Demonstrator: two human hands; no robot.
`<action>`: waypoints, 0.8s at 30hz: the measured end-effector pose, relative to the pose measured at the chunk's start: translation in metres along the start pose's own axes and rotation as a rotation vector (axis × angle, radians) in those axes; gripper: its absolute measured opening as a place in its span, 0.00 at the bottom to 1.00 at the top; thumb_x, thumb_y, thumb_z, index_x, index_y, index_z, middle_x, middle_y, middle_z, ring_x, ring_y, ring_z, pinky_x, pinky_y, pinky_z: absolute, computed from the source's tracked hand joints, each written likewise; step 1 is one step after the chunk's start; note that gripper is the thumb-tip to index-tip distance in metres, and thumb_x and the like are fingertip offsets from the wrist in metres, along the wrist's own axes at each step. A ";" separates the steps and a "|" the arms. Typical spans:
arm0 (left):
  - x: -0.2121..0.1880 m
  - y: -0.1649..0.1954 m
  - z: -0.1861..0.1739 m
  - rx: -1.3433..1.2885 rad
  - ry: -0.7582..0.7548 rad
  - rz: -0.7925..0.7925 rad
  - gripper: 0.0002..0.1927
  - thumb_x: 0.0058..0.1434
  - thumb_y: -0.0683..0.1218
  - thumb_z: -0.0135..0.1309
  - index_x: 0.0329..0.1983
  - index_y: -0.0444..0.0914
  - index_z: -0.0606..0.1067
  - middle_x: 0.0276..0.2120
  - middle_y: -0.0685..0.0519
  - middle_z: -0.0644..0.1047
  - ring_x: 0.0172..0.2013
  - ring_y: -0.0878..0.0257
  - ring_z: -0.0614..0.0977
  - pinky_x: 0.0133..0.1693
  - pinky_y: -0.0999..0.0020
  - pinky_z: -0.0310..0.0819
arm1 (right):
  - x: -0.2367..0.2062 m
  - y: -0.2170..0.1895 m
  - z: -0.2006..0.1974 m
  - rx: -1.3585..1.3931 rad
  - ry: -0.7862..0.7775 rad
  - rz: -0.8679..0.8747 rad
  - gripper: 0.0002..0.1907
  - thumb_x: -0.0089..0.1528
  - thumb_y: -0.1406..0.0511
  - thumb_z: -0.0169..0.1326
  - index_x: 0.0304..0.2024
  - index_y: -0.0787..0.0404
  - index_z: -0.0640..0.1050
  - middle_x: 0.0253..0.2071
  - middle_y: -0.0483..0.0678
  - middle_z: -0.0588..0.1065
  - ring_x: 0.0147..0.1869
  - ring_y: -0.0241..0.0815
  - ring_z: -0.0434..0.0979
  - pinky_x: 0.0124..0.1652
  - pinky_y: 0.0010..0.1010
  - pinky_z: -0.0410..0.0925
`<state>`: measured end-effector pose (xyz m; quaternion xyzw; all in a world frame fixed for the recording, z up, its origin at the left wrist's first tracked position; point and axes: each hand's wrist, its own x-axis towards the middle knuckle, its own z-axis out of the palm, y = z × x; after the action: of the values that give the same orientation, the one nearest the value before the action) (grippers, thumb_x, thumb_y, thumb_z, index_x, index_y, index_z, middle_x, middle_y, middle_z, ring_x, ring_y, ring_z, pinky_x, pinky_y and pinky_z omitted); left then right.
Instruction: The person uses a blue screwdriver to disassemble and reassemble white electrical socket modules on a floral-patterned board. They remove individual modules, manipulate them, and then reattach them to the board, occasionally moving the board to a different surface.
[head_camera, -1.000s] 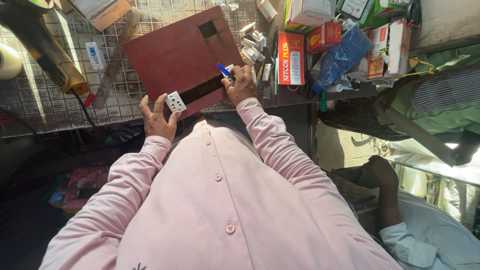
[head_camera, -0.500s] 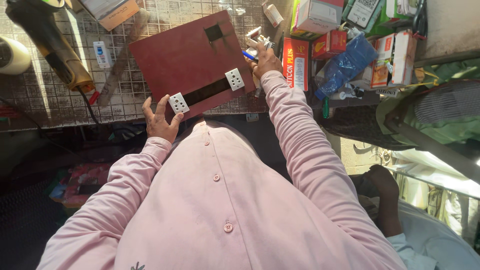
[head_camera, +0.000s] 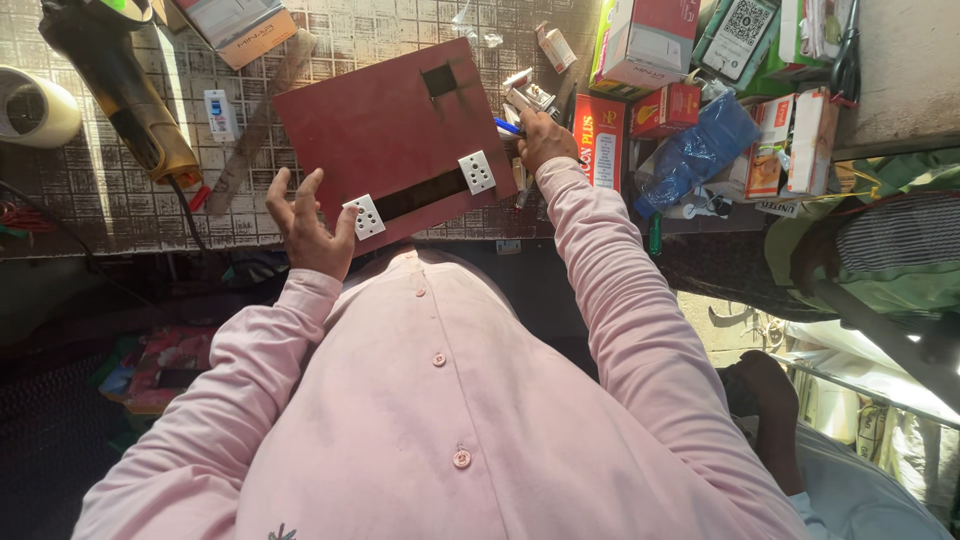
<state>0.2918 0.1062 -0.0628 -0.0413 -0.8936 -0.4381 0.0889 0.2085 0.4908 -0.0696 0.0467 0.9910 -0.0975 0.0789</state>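
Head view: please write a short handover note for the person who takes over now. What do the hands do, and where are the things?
Left hand: fingers spread, thumb beside the white socket plate at the lower left corner of the dark red board; it grips nothing.
Right hand: off the board's right edge, among small metal parts, closed on a blue pen-like tool.
Board: lies on the tiled bench, with a second white socket plate, a dark slot between the plates and a square cut-out near the top.
Done: both plates lie on the board.
Left: fixing is not visible.

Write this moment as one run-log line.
left hand: on white socket | right hand: holds blue pen | red board: on bench
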 end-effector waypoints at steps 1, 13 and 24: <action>0.003 0.004 0.001 -0.019 -0.020 -0.042 0.34 0.61 0.43 0.69 0.69 0.42 0.69 0.71 0.41 0.55 0.53 0.54 0.74 0.51 0.63 0.77 | -0.001 0.000 0.000 0.027 0.023 -0.002 0.16 0.60 0.61 0.63 0.48 0.54 0.74 0.47 0.52 0.78 0.48 0.60 0.80 0.45 0.48 0.72; 0.007 -0.007 0.031 -0.093 -0.127 -0.065 0.29 0.65 0.43 0.68 0.66 0.44 0.71 0.67 0.50 0.61 0.51 0.58 0.76 0.50 0.70 0.79 | -0.011 0.020 0.005 0.682 0.227 0.156 0.12 0.60 0.65 0.68 0.40 0.59 0.76 0.36 0.47 0.80 0.39 0.40 0.82 0.41 0.32 0.75; -0.007 -0.011 0.034 0.264 -0.326 -0.049 0.48 0.40 0.62 0.77 0.66 0.53 0.72 0.72 0.46 0.50 0.73 0.36 0.42 0.67 0.24 0.37 | -0.074 -0.136 0.056 0.809 -0.236 -0.139 0.15 0.58 0.64 0.69 0.35 0.61 0.73 0.28 0.47 0.75 0.32 0.38 0.75 0.35 0.32 0.71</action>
<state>0.2931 0.1265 -0.0934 -0.0777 -0.9465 -0.3068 -0.0628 0.2750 0.3415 -0.0861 -0.0043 0.8579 -0.4880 0.1605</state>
